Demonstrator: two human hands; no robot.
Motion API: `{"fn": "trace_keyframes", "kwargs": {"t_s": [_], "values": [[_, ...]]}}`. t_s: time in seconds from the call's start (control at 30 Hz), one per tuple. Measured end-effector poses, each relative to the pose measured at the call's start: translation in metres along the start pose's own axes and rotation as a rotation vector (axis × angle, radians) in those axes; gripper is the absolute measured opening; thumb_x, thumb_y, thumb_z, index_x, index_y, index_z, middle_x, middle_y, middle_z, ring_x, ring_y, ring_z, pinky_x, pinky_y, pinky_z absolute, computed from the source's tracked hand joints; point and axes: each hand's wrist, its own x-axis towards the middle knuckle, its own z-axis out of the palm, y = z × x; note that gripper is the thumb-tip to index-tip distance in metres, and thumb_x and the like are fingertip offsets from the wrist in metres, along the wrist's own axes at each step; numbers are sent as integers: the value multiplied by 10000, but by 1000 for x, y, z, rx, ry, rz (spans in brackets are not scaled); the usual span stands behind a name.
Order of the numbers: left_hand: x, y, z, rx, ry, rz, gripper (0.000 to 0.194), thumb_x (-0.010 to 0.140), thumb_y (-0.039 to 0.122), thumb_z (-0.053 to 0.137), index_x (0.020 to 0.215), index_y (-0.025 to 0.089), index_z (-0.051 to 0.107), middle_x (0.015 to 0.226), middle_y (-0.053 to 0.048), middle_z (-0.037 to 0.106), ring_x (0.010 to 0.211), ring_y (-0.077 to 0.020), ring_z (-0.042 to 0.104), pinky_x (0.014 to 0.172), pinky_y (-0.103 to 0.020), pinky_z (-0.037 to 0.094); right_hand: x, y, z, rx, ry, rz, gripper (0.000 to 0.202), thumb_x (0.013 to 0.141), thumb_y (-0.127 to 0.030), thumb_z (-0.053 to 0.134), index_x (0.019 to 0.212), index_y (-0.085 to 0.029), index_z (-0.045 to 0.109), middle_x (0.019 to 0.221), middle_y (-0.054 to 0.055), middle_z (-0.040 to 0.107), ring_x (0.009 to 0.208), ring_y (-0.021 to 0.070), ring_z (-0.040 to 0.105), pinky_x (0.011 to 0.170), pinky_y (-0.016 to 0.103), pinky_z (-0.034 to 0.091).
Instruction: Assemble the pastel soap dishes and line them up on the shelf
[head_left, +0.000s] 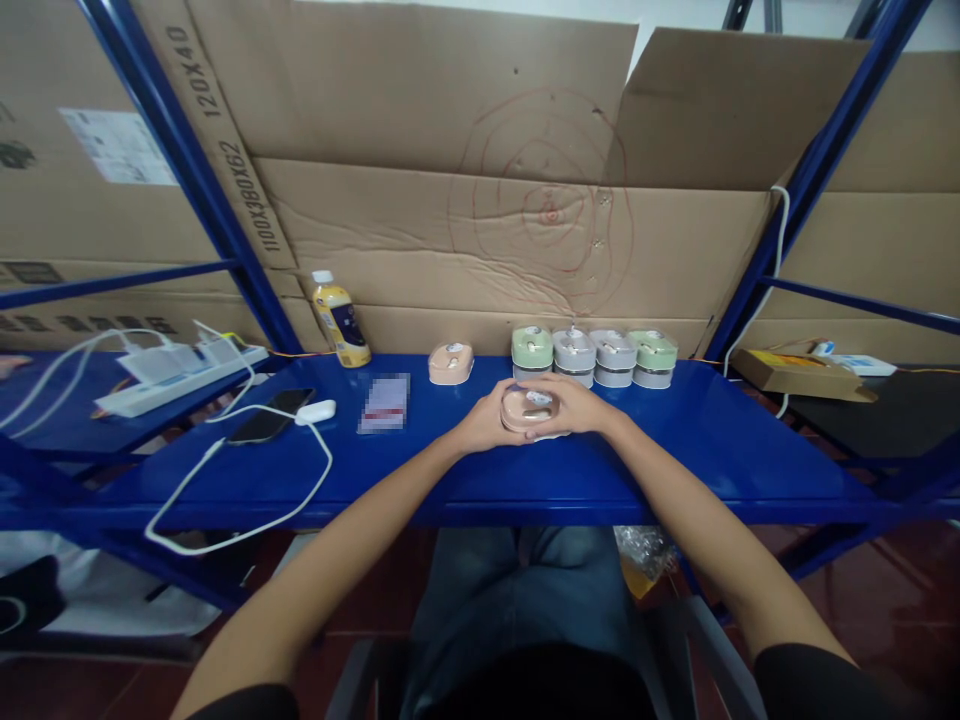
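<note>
The left hand (486,418) and right hand (576,402) wrap the pink case (525,405) in a two-sided grip over the worktop (525,482), probably to steady it, while green and grey cases (613,350) stand behind, seemingly set aside.

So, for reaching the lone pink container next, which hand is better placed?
Probably the left hand, nearer the lone pink container; the right hand is farther away. Together they hold a second pink container.

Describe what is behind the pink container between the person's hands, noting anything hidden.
Behind the pink container stands a green container, with cardboard beyond. The right hand partly covers the green one's base, which cannot be fully seen.
</note>
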Motion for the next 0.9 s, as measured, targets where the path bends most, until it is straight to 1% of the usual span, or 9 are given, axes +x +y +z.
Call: {"fn": "trace_keyframes", "kwargs": {"t_s": [0.1,0.2,0.37,0.57,0.67,0.77,0.9], "values": [[1,2,1,-53,-12,-16,1110,560,514,948,1458,186,383,1419,-163,609,1340,-383,576,1122,-520,460,1,1,1,-32,-35,3,954,669,-670,867,1483,-267,576,1290,122,661,1165,326,658,1013,482,527],[3,4,1,-84,-20,-15,1083,528,511,957,1404,163,423,1423,-171,599,1349,-392,560,1127,-521,455,1,0,-2,-75,-63,-15,951,689,-697,842,1495,-275,565,1302,122,648,1171,323,652,1022,474,521],[5,5,1,-76,-33,-25,1015,534,510,949,1349,157,459,1379,-168,617,1283,-385,604,1089,-520,482,2,-5,-7,-145,-86,-26,928,714,-710,815,1497,-281,565,1284,121,646,1154,327,649,1006,475,528],[6,5,1,-2,-60,-45,1054,550,528,938,1404,180,428,1386,-162,616,1267,-398,620,1041,-519,502,1,-8,-9,-165,-84,-28,931,712,-695,826,1505,-289,555,1287,120,640,1153,332,646,1008,487,526],[6,4,1,15,-61,-61,1128,545,545,943,1454,183,383,1346,-163,647,1230,-397,647,1005,-503,519,2,-7,-8,-152,-102,-31,913,709,-690,831,1480,-267,584,1304,128,636,1156,332,647,1012,485,523],[5,1,2,13,-40,-63,1190,549,554,941,1503,183,335,1310,-165,670,1210,-396,655,1000,-513,515,3,-3,-7,-134,-98,-43,903,711,-678,838,1478,-275,584,1313,125,636,1169,329,642,1018,484,516],[4,-2,3,-14,-21,-55,1206,554,534,940,1528,182,323,1317,-170,666,1203,-385,657,1011,-519,510,3,6,-3,-95,-118,8,946,690,-697,841,1498,-293,562,1214,105,670,1090,312,667,965,477,534]]}}
